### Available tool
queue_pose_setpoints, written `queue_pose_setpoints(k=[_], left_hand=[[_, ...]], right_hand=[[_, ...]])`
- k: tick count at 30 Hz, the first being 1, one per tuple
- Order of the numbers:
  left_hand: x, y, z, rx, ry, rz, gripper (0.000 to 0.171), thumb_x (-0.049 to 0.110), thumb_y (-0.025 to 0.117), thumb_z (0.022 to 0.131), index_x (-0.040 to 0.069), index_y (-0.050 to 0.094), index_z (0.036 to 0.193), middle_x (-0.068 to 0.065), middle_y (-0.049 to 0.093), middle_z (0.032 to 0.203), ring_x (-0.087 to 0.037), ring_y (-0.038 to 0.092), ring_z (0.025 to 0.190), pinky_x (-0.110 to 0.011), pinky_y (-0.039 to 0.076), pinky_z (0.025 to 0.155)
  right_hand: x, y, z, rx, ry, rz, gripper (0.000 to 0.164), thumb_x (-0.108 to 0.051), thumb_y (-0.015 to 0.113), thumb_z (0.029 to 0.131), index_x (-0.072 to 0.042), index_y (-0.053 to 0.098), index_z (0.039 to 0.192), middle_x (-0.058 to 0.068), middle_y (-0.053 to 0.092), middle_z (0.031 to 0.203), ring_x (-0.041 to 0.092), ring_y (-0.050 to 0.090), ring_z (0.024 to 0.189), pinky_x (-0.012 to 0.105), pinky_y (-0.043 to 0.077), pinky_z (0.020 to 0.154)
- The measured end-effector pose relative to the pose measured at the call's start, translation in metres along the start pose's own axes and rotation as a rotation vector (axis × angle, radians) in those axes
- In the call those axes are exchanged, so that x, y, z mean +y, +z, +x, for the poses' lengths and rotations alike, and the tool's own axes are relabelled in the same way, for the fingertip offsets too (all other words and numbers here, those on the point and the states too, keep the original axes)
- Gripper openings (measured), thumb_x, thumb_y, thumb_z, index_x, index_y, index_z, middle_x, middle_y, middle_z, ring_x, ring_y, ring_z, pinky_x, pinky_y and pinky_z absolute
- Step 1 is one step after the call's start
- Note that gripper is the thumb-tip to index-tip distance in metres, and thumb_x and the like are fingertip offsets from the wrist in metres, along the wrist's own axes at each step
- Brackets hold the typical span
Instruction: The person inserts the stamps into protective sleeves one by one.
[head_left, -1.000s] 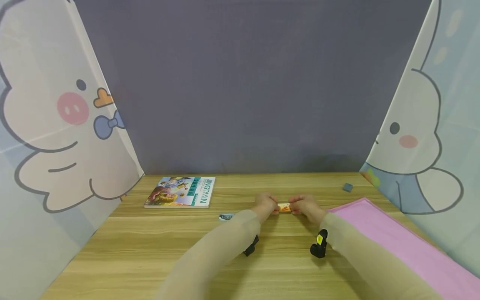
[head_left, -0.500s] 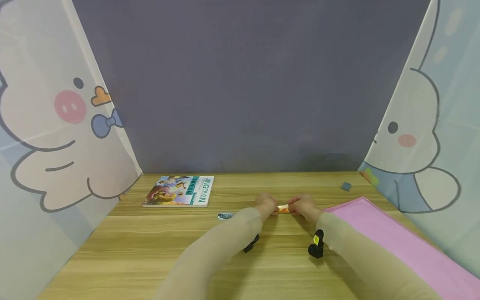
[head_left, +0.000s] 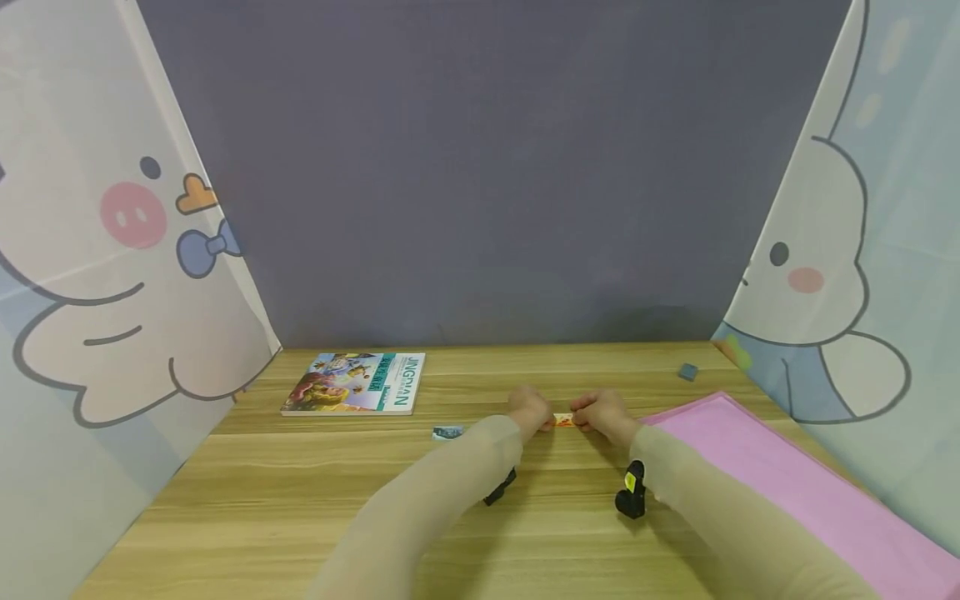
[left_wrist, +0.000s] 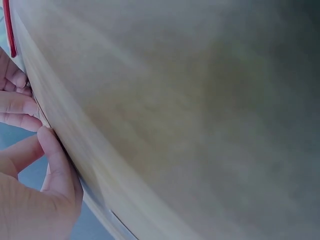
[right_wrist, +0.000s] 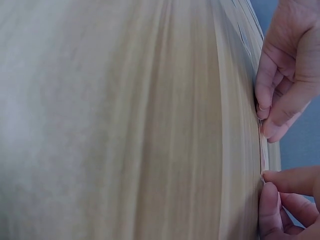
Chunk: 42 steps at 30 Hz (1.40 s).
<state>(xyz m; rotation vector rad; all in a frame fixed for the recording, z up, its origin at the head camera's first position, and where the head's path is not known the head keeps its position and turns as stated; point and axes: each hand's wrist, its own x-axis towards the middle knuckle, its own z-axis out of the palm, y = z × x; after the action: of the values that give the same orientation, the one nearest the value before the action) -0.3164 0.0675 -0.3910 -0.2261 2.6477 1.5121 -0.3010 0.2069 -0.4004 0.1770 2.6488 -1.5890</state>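
Note:
A small flat card [head_left: 563, 420] with an orange-red and white print lies between my hands, low over the wooden table. My left hand [head_left: 531, 408] pinches its left end. Thumb and fingertips of my right hand [head_left: 602, 412] hold its right end. In the left wrist view the left hand [left_wrist: 45, 192] is at the bottom left, with the right hand [left_wrist: 15, 95] above it. The right wrist view has the right hand [right_wrist: 295, 205] below and the left hand [right_wrist: 292, 65] above, with the card's thin edge [right_wrist: 264, 150] between their fingertips.
A picture book [head_left: 356, 383] lies at the back left. A greyish picture card [head_left: 447, 432] is left of the left forearm. A small dark blue-grey square piece [head_left: 687, 372] sits at the back right. A pink mat [head_left: 772, 475] lies partly under the right arm.
Both hands keep their grip on the card's ends. Its face looked slightly tilted and shiny half a second ago and looks flatter now. The whole head view has shifted a little.

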Motion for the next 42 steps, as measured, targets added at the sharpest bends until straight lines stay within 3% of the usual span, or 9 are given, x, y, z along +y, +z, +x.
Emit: queue_pose_setpoints(k=[5, 13, 20, 24, 33, 42], left_hand=[[-0.001, -0.003, -0.001, -0.034, -0.010, -0.006, 0.015, -0.007, 0.079, 0.073, 0.001, 0.071, 0.084, -0.008, 0.068, 0.079, -0.014, 0.066, 0.054, -0.021, 0.057, 0.050], [-0.002, -0.008, -0.004, -0.083, -0.047, -0.119, 0.026, -0.006, 0.079, 0.075, 0.001, 0.075, 0.100, -0.010, 0.073, 0.093, -0.014, 0.068, 0.062, -0.022, 0.059, 0.058], [-0.001, -0.008, -0.007, -0.096, -0.059, -0.124, 0.025, -0.005, 0.078, 0.077, 0.002, 0.075, 0.100, -0.011, 0.072, 0.101, -0.012, 0.068, 0.064, -0.022, 0.059, 0.059], [-0.001, -0.010, -0.005, -0.118, -0.077, -0.148, 0.020, -0.007, 0.076, 0.077, 0.001, 0.075, 0.095, -0.012, 0.071, 0.098, -0.013, 0.069, 0.063, -0.021, 0.058, 0.057], [-0.001, -0.013, -0.003, -0.152, -0.065, -0.173, 0.015, -0.004, 0.078, 0.077, 0.002, 0.074, 0.090, -0.009, 0.071, 0.086, -0.017, 0.070, 0.068, -0.024, 0.060, 0.060], [0.004, -0.026, -0.001, -0.162, -0.011, -0.162, 0.033, 0.006, 0.077, 0.081, 0.008, 0.071, 0.113, -0.004, 0.072, 0.083, -0.012, 0.063, 0.058, -0.028, 0.060, 0.064]], right_hand=[[0.003, -0.001, 0.002, -0.026, -0.003, 0.004, 0.026, 0.006, 0.066, 0.084, 0.009, 0.067, 0.109, 0.019, 0.071, 0.100, 0.011, 0.061, 0.067, 0.022, 0.056, 0.059], [0.003, -0.005, 0.000, -0.067, -0.027, -0.013, 0.025, 0.004, 0.066, 0.086, 0.009, 0.067, 0.110, 0.021, 0.069, 0.107, 0.012, 0.063, 0.072, 0.023, 0.057, 0.062], [0.002, -0.009, -0.002, -0.101, -0.028, 0.008, 0.022, 0.003, 0.066, 0.087, 0.009, 0.067, 0.108, 0.020, 0.070, 0.103, 0.011, 0.064, 0.073, 0.023, 0.058, 0.063], [0.003, -0.008, -0.001, -0.100, -0.014, 0.012, 0.026, 0.003, 0.065, 0.088, 0.011, 0.065, 0.112, 0.024, 0.068, 0.110, 0.012, 0.064, 0.075, 0.024, 0.058, 0.065], [0.002, -0.017, -0.002, -0.154, 0.031, 0.127, 0.035, 0.003, 0.067, 0.086, 0.013, 0.059, 0.118, 0.016, 0.068, 0.102, 0.014, 0.065, 0.077, 0.024, 0.058, 0.068], [-0.007, -0.025, -0.002, -0.158, -0.017, 0.131, 0.043, -0.002, 0.062, 0.091, 0.012, 0.051, 0.130, 0.024, 0.062, 0.119, 0.016, 0.062, 0.084, 0.030, 0.057, 0.078]])
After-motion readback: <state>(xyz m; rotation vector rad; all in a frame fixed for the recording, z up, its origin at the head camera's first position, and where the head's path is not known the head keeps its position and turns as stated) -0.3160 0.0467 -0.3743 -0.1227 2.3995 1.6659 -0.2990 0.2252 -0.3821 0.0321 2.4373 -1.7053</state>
